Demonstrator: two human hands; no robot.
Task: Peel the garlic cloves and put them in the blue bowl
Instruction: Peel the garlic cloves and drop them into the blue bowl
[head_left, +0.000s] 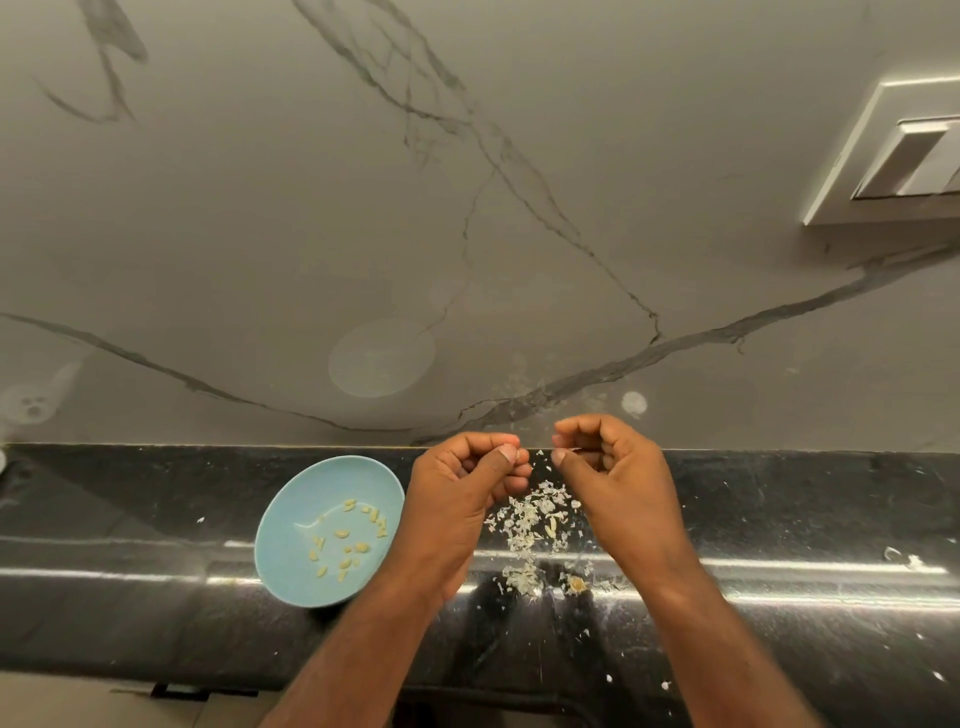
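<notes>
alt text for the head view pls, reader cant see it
A left hand and a right hand hover over a black counter, fingers curled and fingertips pinched; what they pinch is too small to tell. A blue bowl of peeled garlic cloves sits left of them, with papery skin scraps beneath them.

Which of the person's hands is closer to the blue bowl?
Left. The left hand is just right of the blue bowl; the right hand is farther right, beyond the garlic peels.
</notes>
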